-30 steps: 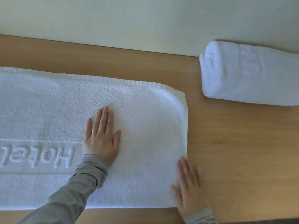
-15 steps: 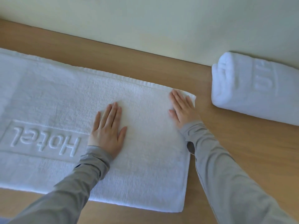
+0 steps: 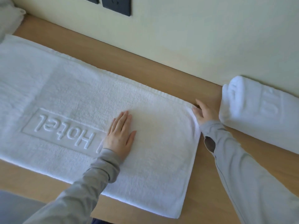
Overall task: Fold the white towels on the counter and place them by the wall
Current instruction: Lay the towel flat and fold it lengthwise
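Observation:
A long white towel (image 3: 72, 97) with a raised "Hotel" mark lies flat along the wooden counter (image 3: 161, 73). My left hand (image 3: 120, 135) presses flat on it, fingers straight, just right of the lettering. My right hand (image 3: 204, 113) is at the towel's far right corner, with its fingers curled over the edge and the thumb on top, pinching the corner. A second white towel (image 3: 258, 113), folded into a thick bundle, lies against the wall at the right, close beside my right hand.
The pale wall (image 3: 194, 38) runs along the counter's far edge, with dark socket plates (image 3: 116, 4) at the top. Something white and soft (image 3: 8, 16) sits at the far left end. Bare wood shows between the flat towel and the wall.
My right hand went from the towel's near right corner up to its far right corner, lay flat there, and now curls round that corner. My left hand stayed pressed in place.

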`<state>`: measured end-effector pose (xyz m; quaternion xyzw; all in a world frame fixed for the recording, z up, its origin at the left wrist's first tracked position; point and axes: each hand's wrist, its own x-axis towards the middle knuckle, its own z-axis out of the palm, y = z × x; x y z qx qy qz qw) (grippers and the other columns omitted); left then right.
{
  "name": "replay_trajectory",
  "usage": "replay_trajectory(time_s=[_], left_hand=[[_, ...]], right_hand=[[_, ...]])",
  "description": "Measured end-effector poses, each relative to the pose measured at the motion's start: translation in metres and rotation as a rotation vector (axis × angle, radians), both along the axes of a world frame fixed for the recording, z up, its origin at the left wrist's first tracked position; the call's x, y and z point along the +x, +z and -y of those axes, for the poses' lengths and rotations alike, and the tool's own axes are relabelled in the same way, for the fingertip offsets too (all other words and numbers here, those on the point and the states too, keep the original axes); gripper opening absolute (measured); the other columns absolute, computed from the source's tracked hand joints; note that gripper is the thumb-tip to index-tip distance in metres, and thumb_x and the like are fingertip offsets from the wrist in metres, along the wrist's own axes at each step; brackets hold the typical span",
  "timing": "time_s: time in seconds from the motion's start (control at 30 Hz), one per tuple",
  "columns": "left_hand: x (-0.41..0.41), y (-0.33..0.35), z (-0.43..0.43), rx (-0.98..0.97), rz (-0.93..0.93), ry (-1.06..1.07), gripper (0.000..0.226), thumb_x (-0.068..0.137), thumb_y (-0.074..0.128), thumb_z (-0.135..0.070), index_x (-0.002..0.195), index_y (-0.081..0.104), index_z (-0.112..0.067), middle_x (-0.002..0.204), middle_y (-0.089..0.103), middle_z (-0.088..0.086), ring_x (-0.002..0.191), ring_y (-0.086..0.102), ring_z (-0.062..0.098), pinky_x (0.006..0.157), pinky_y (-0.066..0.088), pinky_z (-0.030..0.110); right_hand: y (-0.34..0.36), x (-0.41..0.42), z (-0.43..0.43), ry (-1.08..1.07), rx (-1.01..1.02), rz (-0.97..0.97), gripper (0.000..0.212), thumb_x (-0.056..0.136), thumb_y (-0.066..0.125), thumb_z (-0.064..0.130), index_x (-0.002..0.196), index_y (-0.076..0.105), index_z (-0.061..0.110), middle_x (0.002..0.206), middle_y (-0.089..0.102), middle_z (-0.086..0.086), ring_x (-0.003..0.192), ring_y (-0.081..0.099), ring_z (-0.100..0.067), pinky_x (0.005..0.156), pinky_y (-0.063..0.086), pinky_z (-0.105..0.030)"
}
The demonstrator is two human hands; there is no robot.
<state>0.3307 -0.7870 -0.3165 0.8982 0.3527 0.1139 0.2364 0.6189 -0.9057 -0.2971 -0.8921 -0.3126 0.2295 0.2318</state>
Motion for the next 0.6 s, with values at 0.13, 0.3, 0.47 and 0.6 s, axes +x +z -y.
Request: replay_trajectory(time_s=[0.13,0.3,0.47,0.6], left_hand=[[-0.014,0.011,0.058,-0.058,0.161,0.416,0.046,0.09,0.055,-0.016,0.133,0.047,0.001,0.139,0.046,0.019,0.126,0.045,0.038,0.101,0.04,0.055],[-0.025,0.024,0.143,-0.378,0.19,1.212,0.079,0.075,0.075,-0.014,0.141,0.032,-0.009,0.141,0.034,0.018,0.131,0.03,0.035,0.105,0.024,0.051],[-0.001,0.039,0.207,-0.78,0.389,1.559,0.056,0.069,0.081,-0.01,0.115,0.05,-0.01,0.097,0.06,0.01,0.108,0.05,0.029,0.091,0.039,0.039],[0.027,0.039,0.236,-1.036,0.656,1.576,0.068,0.072,0.079,-0.006,0.129,0.043,0.0,0.11,0.062,0.014,0.098,0.061,0.03,0.09,0.048,0.042]], right_hand=[[0.012,0.016,-0.013,0.018,-0.026,-0.123,0.04,0.09,0.06,0.024,0.126,0.053,0.008,0.118,0.058,-0.01,0.107,0.054,-0.023,0.091,0.036,-0.023],[0.019,0.037,-0.027,0.282,-0.325,-0.136,0.024,0.083,0.067,0.033,0.088,0.054,0.014,0.083,0.055,-0.001,0.08,0.053,-0.021,0.067,0.041,-0.026],[0.022,0.046,-0.035,0.366,-0.46,-0.161,0.085,0.084,0.064,0.042,0.146,0.021,0.003,0.151,0.03,-0.013,0.137,0.032,-0.029,0.11,0.028,-0.035],[0.02,0.057,-0.026,0.386,-0.387,-0.236,0.084,0.085,0.064,0.04,0.146,0.019,0.002,0.152,0.027,-0.014,0.138,0.031,-0.029,0.109,0.027,-0.034]])
